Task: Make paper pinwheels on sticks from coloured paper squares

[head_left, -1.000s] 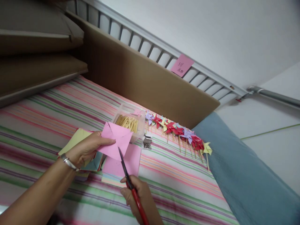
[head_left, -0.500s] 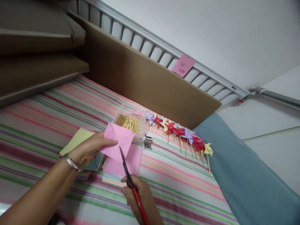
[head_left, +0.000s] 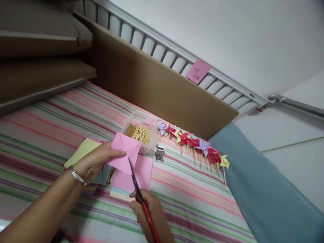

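A square of pink paper (head_left: 126, 145), with slits running in from its corners, is pinched in my left hand (head_left: 98, 157). My right hand (head_left: 149, 209) grips red-handled scissors (head_left: 138, 194), whose dark blades reach the paper's lower right part near its middle. The blades look closed or nearly so. Under the held sheet lies a stack of pink paper (head_left: 143, 173) with other pastel sheets below. Beneath my left wrist sits a pile of coloured paper (head_left: 84, 152), yellow on top, partly hidden by my arm.
A clear plastic box (head_left: 152, 136) holds many thin wooden sticks (head_left: 138, 132). Beside it lies a small open container (head_left: 159, 154) of metal bits. Several paper pinwheels (head_left: 184, 137) on sticks line the cardboard panel (head_left: 162, 91). Folded cardboard (head_left: 48, 72) is stacked at left.
The pink paper's right corner has shifted slightly left and looks bent or turned. Both hands stay almost in place, the scissors still at the paper.
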{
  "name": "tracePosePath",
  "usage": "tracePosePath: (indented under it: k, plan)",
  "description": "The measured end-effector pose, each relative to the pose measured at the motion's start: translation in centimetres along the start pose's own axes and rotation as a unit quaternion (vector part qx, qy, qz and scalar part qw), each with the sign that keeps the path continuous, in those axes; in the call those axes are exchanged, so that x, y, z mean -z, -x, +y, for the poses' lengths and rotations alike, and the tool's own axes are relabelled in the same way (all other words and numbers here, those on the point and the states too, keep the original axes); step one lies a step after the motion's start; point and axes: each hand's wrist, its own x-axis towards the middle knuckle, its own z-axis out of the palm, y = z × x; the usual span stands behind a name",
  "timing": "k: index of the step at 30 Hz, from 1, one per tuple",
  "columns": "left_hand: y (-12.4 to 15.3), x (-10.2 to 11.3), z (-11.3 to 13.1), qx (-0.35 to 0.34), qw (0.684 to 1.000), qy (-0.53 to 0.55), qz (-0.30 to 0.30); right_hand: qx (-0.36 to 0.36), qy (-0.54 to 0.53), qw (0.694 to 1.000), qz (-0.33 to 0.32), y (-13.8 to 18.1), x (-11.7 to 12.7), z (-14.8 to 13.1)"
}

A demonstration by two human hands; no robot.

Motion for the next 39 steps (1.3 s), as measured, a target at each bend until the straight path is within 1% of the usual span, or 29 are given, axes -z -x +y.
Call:
tracePosePath:
  k: [5,8,11,14,16,18,19,20,22,25,28,31,33,36,38,39]
  plan:
    - [0.0,0.4,0.2,0.0,1.0,-0.005,0.024,0.017,0.072,0.997,-0.023,-0.2,0.5,0.1]
    - [0.0,1.2,0.6,-0.006,0.999,-0.012,0.035,0.033,0.117,0.992,-0.042,0.5,1.9,0.1]
    - [0.1,1.9,0.8,-0.008,1.0,-0.004,0.022,0.039,0.09,0.994,-0.037,1.4,3.9,0.2]
    - [0.3,1.5,0.6,0.007,0.999,0.016,-0.03,0.064,0.039,0.997,-0.014,1.1,5.3,0.7]
    - [0.5,0.7,0.3,0.022,0.997,0.011,-0.075,0.078,-0.009,0.996,0.051,0.1,5.7,1.1]
    - [0.6,-0.5,-0.2,0.038,0.993,-0.017,-0.113,0.08,-0.092,0.986,0.117,-1.1,5.6,1.6]
    - [0.7,-1.2,-0.6,0.046,0.99,-0.036,-0.13,0.084,-0.14,0.978,0.131,-1.6,5.5,1.7]
    - [0.7,-1.8,-1.0,0.054,0.986,-0.056,-0.145,0.093,-0.186,0.969,0.131,-2.1,5.3,1.8]
    - [0.7,-2.9,-1.9,0.076,0.978,-0.092,-0.171,0.117,-0.235,0.959,0.104,-2.5,5.0,1.7]
    - [0.7,-3.9,-3.2,0.108,0.966,-0.116,-0.202,0.114,-0.238,0.963,0.059,-2.3,4.6,1.1]
    - [0.5,-4.0,-3.8,0.118,0.962,-0.1,-0.224,0.095,-0.239,0.964,0.065,-2.0,4.1,0.5]
    - [0.3,-3.9,-3.8,0.118,0.969,-0.067,-0.208,0.123,-0.278,0.947,0.106,-2.3,3.8,0.3]
    - [0.3,-4.1,-3.8,0.12,0.976,-0.012,-0.179,0.144,-0.306,0.927,0.159,-2.7,3.8,0.5]
    - [0.2,-5.0,-4.5,0.106,0.982,0.103,-0.114,0.153,-0.344,0.896,0.234,-3.3,3.6,1.0]
    - [0.3,-5.9,-5.2,0.091,0.982,0.146,-0.081,0.162,-0.361,0.88,0.264,-3.7,3.2,1.3]
    - [0.4,-6.3,-5.6,0.085,0.982,0.152,-0.075,0.167,-0.361,0.875,0.274,-3.7,2.9,1.4]
